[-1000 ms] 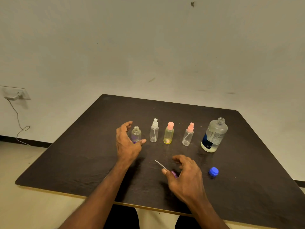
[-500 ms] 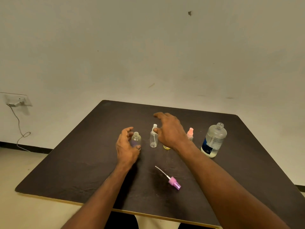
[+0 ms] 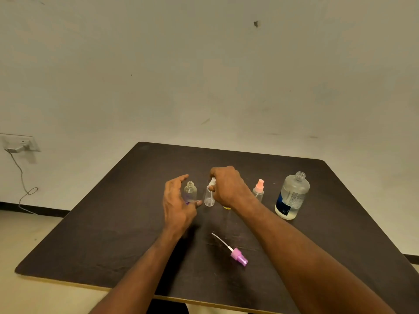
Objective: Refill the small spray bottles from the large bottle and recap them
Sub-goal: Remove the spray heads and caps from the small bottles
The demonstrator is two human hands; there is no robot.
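**Second Spray Head Under the Fingers, First Bottle Open and Unguarded**

The right hand (image 3: 226, 186) reaches across the dark table (image 3: 113, 223) and closes its fingers over the white spray head of the clear bottle (image 3: 209, 198), thumb against the neck; how firm the hold is cannot be told. The left hand (image 3: 179, 200) stands half open, fingers curved, cupped beside the uncapped small bottle (image 3: 190, 192) without clearly gripping it — the thumb tip lies near its base.

From that clear bottle, the uncapped one stands just beside it at 9 o'clock. A yellow bottle (image 3: 226, 207) is almost wholly hidden behind the right wrist at 3 o'clock, then the pink-capped bottle (image 3: 259, 191), then the large bottle (image 3: 292, 196), open and partly filled. The purple spray head (image 3: 238, 257) with its dip tube lies loose at 6 o'clock, nearer the person.

The risks, as I judge them: twisting the cap one-handed could spin or tip the light bottle, since nothing steadies its body. The right forearm crosses low over the yellow bottle — drawing back carelessly could knock it over. The loose head may roll, and its tube picks up table dirt.
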